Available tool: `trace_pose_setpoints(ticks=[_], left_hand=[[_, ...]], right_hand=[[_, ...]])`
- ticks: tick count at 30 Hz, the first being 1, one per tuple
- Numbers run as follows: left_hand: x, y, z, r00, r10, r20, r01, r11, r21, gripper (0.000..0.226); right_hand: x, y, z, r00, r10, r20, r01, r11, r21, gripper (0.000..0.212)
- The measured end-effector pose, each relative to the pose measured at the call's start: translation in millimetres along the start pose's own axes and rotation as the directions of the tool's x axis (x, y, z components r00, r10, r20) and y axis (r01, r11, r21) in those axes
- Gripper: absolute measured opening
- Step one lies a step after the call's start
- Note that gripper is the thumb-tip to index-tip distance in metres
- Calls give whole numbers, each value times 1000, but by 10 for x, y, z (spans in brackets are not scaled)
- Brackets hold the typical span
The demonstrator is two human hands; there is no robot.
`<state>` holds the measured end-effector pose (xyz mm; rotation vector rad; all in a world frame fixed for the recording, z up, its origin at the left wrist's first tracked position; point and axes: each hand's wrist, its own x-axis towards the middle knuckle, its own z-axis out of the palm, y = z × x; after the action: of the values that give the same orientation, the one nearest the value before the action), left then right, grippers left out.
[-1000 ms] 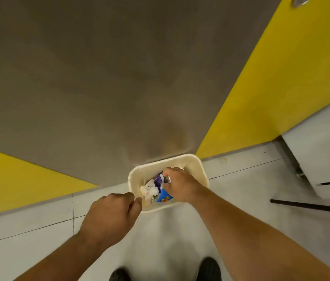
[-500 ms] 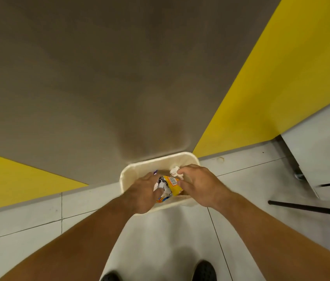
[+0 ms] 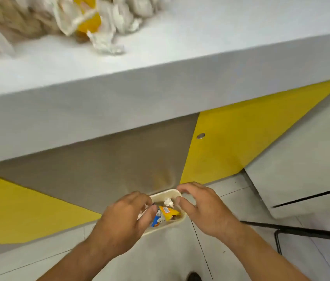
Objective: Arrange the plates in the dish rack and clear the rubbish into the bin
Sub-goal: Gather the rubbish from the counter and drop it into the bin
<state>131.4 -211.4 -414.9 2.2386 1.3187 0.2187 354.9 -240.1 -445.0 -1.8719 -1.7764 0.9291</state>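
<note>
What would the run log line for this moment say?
place: at bin | left hand: over bin, grip unclear | right hand: open above rim | inside: wrappers, tissue | counter: rubbish on top

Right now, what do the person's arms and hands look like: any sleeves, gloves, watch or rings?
The left hand and right hand are bare, without gloves or visible rings. The left forearm and right forearm are uncovered to the frame edge: no sleeve, watch or wristband.

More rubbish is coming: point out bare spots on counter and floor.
Bare: counter right of the rubbish pile and along its front edge; floor tiles in front of the bin. Crowded: above it, left hand and right hand.
</note>
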Motion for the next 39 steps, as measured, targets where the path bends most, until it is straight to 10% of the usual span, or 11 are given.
trace_pose_setpoints(ticks=[16,39], left_hand=[[-81,1631,-2622,900,186,-394,-163,982,93,14],[1018,975,-3365,879,225,-420,-194,974,115,17]], right_hand=[[-203,-1895,-2376,947,-249,-202,244,969,-49,18],[1488,-2390,-2512,981,-136,-140,84,942,-326,35]])
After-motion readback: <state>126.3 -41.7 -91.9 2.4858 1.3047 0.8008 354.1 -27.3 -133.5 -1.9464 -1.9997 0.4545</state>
